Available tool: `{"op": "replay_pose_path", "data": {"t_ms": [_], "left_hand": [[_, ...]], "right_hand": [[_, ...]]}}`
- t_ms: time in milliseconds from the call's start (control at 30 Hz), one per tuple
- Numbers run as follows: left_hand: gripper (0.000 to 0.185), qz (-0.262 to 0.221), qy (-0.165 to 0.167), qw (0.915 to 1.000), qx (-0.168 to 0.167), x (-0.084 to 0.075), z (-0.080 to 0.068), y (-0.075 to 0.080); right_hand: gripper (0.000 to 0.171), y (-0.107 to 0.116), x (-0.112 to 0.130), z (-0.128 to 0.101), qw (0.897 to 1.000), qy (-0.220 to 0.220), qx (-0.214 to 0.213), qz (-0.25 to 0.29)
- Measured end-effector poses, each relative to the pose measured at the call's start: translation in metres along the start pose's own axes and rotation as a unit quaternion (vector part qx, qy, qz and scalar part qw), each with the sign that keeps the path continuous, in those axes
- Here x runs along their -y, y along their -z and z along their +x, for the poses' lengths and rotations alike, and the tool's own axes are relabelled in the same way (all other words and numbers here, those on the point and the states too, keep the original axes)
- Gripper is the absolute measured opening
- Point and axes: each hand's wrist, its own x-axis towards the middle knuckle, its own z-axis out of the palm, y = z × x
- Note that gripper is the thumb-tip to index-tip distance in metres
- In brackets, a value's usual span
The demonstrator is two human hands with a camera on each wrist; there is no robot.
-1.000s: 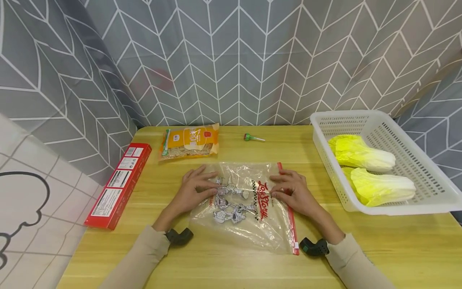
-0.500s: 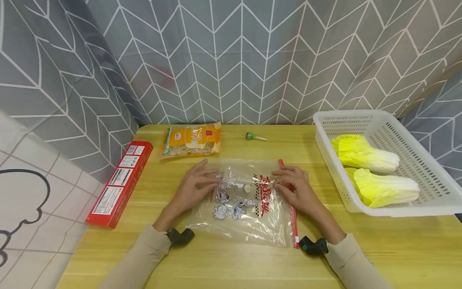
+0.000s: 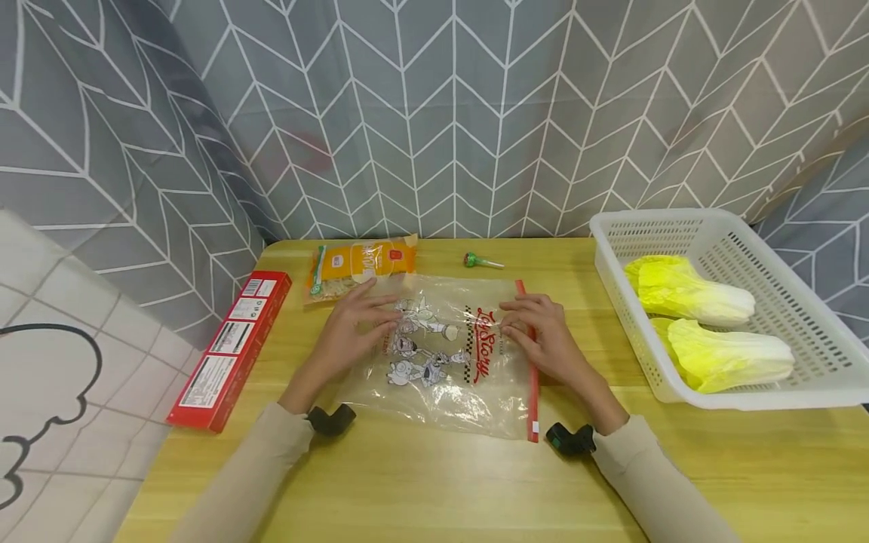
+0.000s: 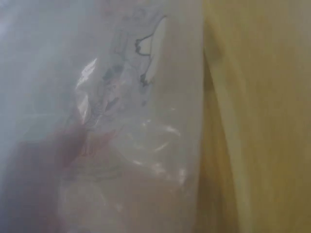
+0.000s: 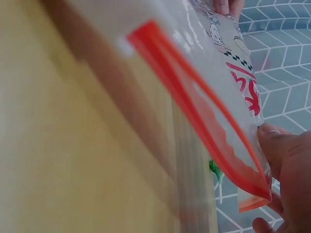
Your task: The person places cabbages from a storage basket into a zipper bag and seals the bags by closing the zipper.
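Since a second ago the clear zip bag (image 3: 451,354) has slid up the yellow wooden table (image 3: 434,483) toward the chevron curtain (image 3: 448,113). Left to right: red box (image 3: 231,351), left hand (image 3: 353,328) pressing the bag, right hand (image 3: 539,339) pinching its red zipper edge, white basket (image 3: 835,377) with cabbages (image 3: 720,354).

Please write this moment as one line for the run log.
left hand: flat on zip bag | right hand: pinching bag's red zip strip | bag: lying on table
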Motion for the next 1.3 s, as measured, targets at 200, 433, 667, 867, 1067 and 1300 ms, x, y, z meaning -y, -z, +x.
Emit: {"op": "replay_pose_path", "data": {"t_ms": [200, 433, 667, 867, 1067, 1300], "left_hand": [[0.017, 0.013, 0.013, 0.9995, 0.024, 0.016, 0.010, 0.003], [0.019, 0.022, 0.032, 0.9958, 0.083, 0.035, 0.010, 0.001], [0.022, 0.030, 0.033, 0.9939, 0.101, 0.038, 0.011, -0.002], [0.027, 0.041, 0.041, 0.9908, 0.122, 0.035, 0.012, 0.000], [0.038, -0.010, 0.087, 0.9865, 0.139, 0.031, 0.006, 0.012], [0.039, -0.026, 0.115, 0.9802, 0.160, 0.017, 0.002, 0.031]], "right_hand": [[0.008, -0.012, -0.005, 0.010, 1.000, -0.014, 0.008, -0.003], [0.010, -0.022, -0.006, 0.008, 0.995, -0.060, 0.075, -0.028], [0.036, -0.015, -0.007, -0.004, 0.987, -0.073, 0.145, -0.018], [0.053, -0.011, -0.008, -0.011, 0.983, -0.070, 0.168, -0.017], [0.056, -0.015, -0.005, -0.012, 0.979, -0.085, 0.184, -0.020], [0.056, -0.018, -0.006, -0.009, 0.982, -0.085, 0.166, -0.026]]}}
